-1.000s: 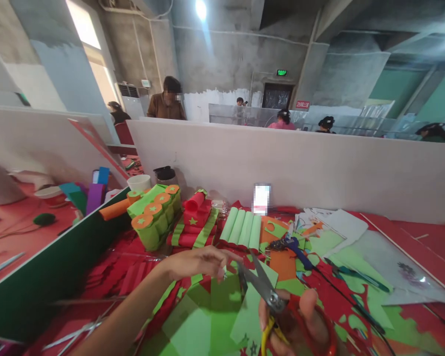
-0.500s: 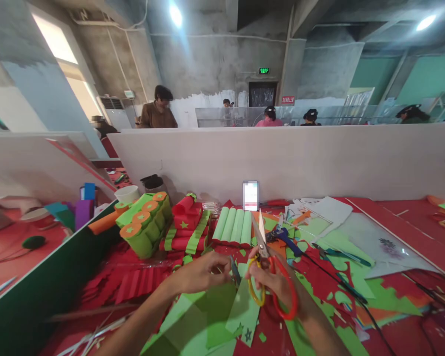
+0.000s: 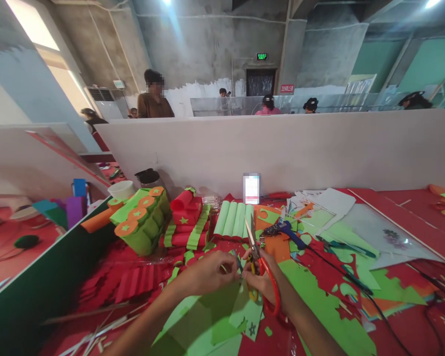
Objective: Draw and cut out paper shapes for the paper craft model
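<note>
My right hand (image 3: 262,278) grips scissors (image 3: 254,249) toward the table's (image 3: 270,343) near edge. My left hand (image 3: 213,272) curls nearly closed; what's inside, I can't tell.

Scissors (image 3: 254,250) before the rolls (image 3: 230,219); behind, a phone (image 3: 251,190) apparently leans on the partition (image 3: 319,153).

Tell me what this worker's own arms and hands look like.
The left hand and right hand are ungloved. The left forearm and right forearm are bare as far as they show: no sleeve or watch. Rings can't be made out.
</note>
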Tool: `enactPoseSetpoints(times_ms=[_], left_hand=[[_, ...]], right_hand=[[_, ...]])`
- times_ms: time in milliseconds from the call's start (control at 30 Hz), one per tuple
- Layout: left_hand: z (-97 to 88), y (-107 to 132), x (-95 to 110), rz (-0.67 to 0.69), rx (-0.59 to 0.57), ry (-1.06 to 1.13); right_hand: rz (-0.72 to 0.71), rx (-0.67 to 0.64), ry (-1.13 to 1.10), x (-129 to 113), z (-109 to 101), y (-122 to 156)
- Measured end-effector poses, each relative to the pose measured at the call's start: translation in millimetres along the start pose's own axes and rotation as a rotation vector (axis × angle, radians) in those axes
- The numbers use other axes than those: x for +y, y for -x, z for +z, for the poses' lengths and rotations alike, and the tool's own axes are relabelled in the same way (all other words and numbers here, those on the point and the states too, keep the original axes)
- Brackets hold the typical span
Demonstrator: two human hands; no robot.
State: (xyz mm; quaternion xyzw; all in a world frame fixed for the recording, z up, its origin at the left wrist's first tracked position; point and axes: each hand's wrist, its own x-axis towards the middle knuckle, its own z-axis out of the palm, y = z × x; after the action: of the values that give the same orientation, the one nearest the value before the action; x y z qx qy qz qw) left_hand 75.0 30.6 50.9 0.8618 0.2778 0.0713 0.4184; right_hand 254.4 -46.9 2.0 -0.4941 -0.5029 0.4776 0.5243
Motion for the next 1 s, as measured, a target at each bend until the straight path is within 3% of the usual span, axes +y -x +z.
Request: enactPoseSetpoints(times_ms=[367, 567, 700, 1000], left_hand=[[3.3, 2, -2, 0.033, 0.008, -0.006], [3.9, 0, -1, -0.016, 0.144, 0.194], [0.9, -1, 1, 0.004, 0.218, 0.339], [-22.4, 4, -6, 0.036, 0.345, 0.483]], right_hand=[[0.030, -0.030, 0.032, 5, 4, 0], [-0.005, 0.025, 0.001, 7, 6, -8], [-0.016, 0.129, -0.011, -3, 8, -20], [-0.100, 0.027, 0.017, -44, 22, -55]])
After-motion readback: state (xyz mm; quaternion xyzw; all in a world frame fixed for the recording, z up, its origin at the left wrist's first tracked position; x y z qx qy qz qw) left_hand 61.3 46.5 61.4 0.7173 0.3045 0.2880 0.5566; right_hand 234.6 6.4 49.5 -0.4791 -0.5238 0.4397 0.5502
